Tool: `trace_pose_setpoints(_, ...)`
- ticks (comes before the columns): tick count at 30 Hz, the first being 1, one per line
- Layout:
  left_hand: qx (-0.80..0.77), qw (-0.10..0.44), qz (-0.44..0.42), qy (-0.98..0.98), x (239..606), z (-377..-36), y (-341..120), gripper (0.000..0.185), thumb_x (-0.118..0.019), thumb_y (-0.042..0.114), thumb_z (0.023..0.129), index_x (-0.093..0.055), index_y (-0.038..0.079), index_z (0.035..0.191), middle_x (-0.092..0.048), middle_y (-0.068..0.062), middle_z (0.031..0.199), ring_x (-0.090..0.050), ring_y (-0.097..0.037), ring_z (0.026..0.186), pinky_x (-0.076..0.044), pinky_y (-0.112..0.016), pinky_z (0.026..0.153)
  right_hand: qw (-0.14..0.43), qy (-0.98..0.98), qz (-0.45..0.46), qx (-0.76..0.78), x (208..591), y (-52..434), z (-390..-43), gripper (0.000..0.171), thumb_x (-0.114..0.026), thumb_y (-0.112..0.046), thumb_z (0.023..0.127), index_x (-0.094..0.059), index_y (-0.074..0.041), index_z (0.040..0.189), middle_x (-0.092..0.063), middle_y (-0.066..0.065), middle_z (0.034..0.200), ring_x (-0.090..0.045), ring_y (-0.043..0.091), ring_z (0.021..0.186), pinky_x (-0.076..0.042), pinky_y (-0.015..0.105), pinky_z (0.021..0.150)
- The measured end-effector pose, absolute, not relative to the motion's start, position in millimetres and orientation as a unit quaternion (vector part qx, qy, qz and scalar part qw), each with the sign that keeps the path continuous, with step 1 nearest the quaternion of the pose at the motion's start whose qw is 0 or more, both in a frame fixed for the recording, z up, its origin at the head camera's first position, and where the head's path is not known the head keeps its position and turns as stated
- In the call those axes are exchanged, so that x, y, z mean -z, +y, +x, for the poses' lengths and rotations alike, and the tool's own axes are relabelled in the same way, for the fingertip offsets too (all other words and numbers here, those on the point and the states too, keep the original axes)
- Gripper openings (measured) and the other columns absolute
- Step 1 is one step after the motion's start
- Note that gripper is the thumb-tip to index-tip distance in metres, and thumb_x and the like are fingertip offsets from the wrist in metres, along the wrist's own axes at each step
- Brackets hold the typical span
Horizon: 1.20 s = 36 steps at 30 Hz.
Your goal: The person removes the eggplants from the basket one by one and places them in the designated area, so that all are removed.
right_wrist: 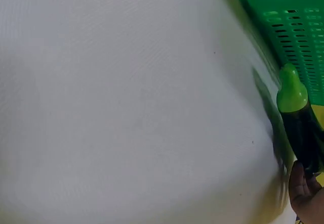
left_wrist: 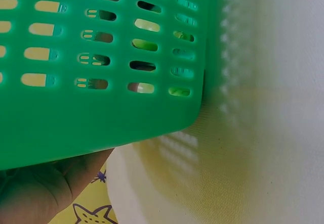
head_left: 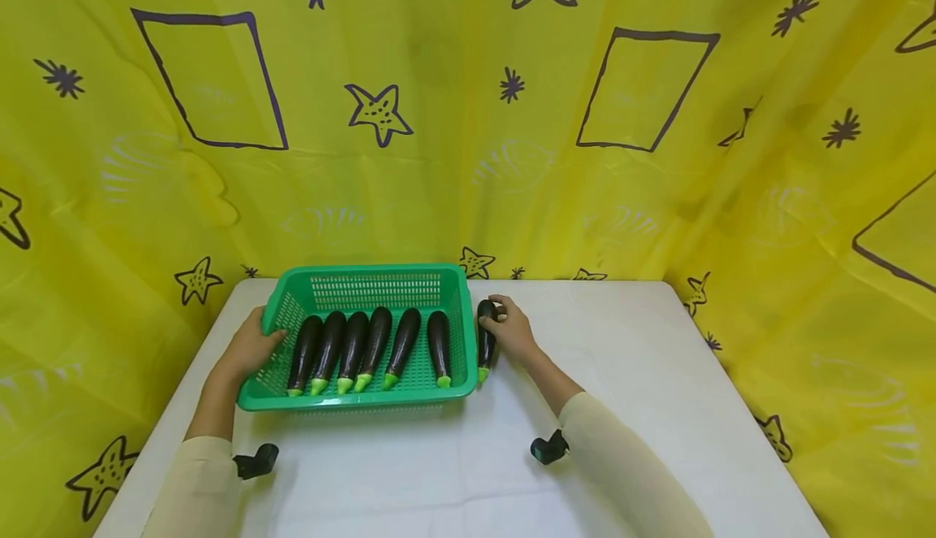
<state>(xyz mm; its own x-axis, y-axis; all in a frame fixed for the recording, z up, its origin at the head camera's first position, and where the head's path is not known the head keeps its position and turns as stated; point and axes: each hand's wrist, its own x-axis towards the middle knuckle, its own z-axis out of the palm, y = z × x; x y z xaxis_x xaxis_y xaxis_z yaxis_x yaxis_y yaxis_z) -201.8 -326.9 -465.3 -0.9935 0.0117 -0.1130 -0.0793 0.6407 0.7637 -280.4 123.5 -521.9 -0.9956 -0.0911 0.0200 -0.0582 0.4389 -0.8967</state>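
Note:
My left hand (head_left: pixel 251 349) grips the left side of a green plastic basket (head_left: pixel 358 401), its thumb over the rim. Several dark eggplants (head_left: pixel 405 347) with green stem ends lie side by side in it, stems toward me. Just outside the basket's right wall, my right hand (head_left: pixel 512 331) pinches another eggplant (head_left: pixel 486 353) near its rounded far end. In the right wrist view, this eggplant's green stem end (right_wrist: pixel 292 90) lies close beside the basket wall (right_wrist: pixel 273 37). From the left wrist, the slotted basket wall (left_wrist: pixel 76 118) hides most of the contents, and the hand (left_wrist: pixel 40 196) shows below it.
A white-covered table (head_left: pixel 621 343) lies beneath everything. Yellow curtains (head_left: pixel 453 197) with drawn stars and frames hang behind the table and along both sides. Small black devices (head_left: pixel 550 447) sit at both wrists.

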Motion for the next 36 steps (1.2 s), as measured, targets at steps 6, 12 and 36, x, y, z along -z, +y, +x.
trace_pose_setpoints(6,-0.428,0.031,-0.006,0.903,470,-203,-332,0.063,-0.049,0.010,0.106,-0.017,-0.024,0.147,-0.036,-0.047,0.137,-0.044,-0.060,0.120,-0.040,-0.072,0.097,0.004,0.859,-0.044,0.509,524,116,-278,0.057,-0.067,-0.013,0.099,-0.047,0.005,0.149,-0.059,0.032,0.131,-0.062,0.045,0.118,-0.053,0.052,0.095)
trace_pose_setpoints(12,-0.437,0.041,-0.008,0.899,469,-204,-330,0.063,-0.048,0.008,0.106,-0.014,-0.024,0.149,-0.033,-0.048,0.140,-0.042,-0.062,0.124,-0.038,-0.074,0.100,-0.013,0.867,-0.042,0.497,524,114,-282,0.055,-0.065,-0.011,0.102,-0.044,0.010,0.147,-0.054,0.034,0.134,-0.056,0.046,0.124,-0.048,0.054,0.102)
trace_pose_setpoints(36,-0.428,0.054,-0.016,0.902,466,-203,-324,0.062,-0.046,0.004,0.108,-0.011,-0.025,0.150,-0.032,-0.049,0.142,-0.042,-0.062,0.126,-0.037,-0.073,0.102,-0.028,0.896,-0.052,0.440,524,117,-290,0.052,-0.062,-0.010,0.101,-0.047,0.006,0.148,-0.054,0.031,0.127,-0.055,0.043,0.116,-0.048,0.055,0.098)
